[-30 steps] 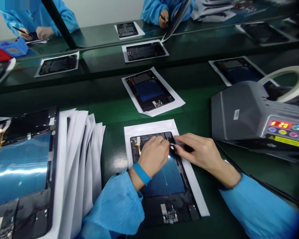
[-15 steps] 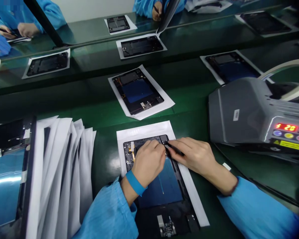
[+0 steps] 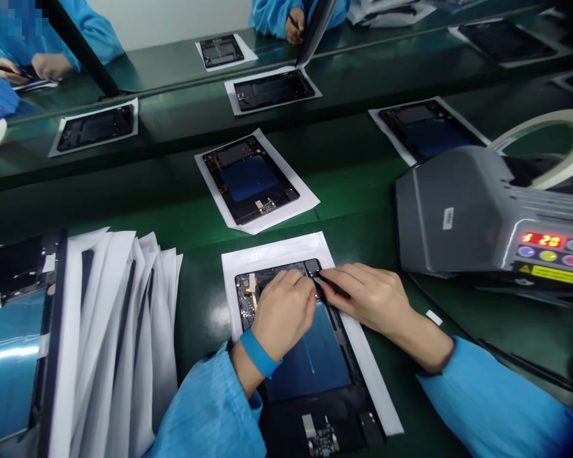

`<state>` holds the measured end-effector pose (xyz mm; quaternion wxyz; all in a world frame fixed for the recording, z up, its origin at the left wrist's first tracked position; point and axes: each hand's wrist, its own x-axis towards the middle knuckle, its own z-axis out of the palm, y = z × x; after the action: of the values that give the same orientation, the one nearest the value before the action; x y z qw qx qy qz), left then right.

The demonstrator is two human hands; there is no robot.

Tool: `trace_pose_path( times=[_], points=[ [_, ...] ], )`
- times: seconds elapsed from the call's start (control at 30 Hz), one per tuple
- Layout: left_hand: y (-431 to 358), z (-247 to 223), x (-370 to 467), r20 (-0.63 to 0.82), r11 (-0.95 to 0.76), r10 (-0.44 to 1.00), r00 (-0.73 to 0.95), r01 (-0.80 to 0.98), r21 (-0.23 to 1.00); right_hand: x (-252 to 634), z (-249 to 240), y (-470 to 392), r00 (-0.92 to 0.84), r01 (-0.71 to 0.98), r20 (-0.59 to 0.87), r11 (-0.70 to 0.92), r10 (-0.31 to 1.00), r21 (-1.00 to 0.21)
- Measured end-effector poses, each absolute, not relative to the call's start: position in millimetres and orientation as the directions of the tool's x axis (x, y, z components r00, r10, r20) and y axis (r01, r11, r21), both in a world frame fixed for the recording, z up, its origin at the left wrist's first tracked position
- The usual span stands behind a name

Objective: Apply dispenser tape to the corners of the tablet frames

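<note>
An opened black tablet with a blue battery area lies on a white sheet in front of me. My left hand, with a blue band at the wrist, is closed over the upper part of the tablet; what its fingertips pinch, if anything, is hidden. From the right, my right hand grips a thin black tool, whose tip is at the tablet's top right corner. The fingertips of both hands are close together there.
A grey tape dispenser with a lit display stands at the right. White sheets and another tablet stand at the left. More tablets lie on the conveyor. Beyond, people in blue sleeves work.
The tablets on the near conveyor have shifted slightly left, while those on the shelf behind barely differ. Both my hands stay nearly where they were.
</note>
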<state>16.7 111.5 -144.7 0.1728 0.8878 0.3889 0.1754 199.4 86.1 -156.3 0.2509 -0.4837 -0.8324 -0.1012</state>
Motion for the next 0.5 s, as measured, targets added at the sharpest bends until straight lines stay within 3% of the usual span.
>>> trace_pose_path(
  times=[0.33, 0.5],
  points=[
    [111.4, -143.0, 15.5, 0.147, -0.615, 0.762, 0.63, 0.635, 0.467, 197.6, -155.6, 87.4, -0.418, 0.836, 0.452, 0.529, 0.788, -0.147],
    [110.8, -140.8, 20.2, 0.096, -0.581, 0.781, 0.617, 0.662, 0.475, 196.9, -151.2, 86.8, -0.467, 0.828, 0.402, 0.549, 0.788, -0.115]
  ],
)
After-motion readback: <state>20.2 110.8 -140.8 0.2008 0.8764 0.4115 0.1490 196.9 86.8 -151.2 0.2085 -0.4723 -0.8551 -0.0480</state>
